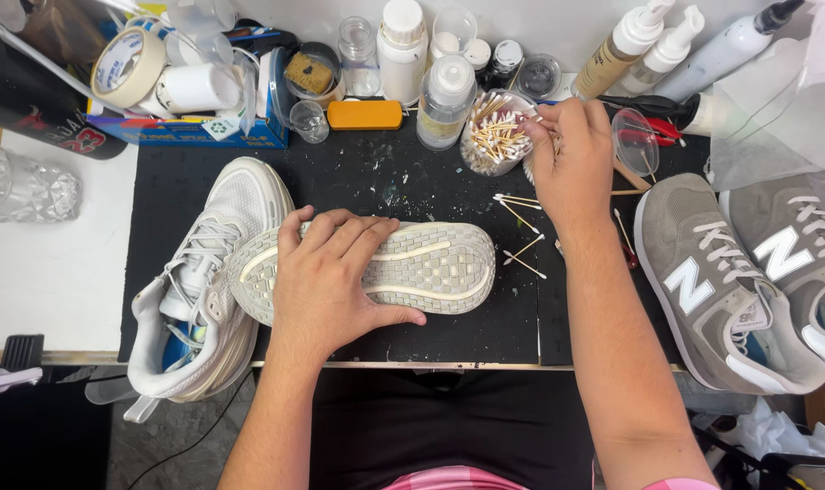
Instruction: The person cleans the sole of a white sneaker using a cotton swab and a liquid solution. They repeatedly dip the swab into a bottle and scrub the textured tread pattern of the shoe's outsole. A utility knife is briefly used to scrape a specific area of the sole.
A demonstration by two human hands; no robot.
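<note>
The left hand (333,277) lies flat, fingers spread, pressing down on a white mesh running shoe turned sole-up (403,268) in the middle of the black, paint-flecked surface (376,177). It grips nothing; it pins the shoe in place. The right hand (571,159) reaches to a clear plastic cup packed with wooden-stemmed cotton swabs (496,134), its fingertips pinched together at the cup's rim; whether a swab is already between them I cannot tell.

To do this well, I judge the left palm should keep its weight over the pale grey-and-cream tread so the shoe does not rock, while the right draws a single swab straight up so the cup stays upright and the others do not spill. Loose used swabs (521,231) lie just beside the toe. The matching white shoe (208,272) rests on its side to the left, and two grey suede trainers (735,272) stand to the right.
</note>
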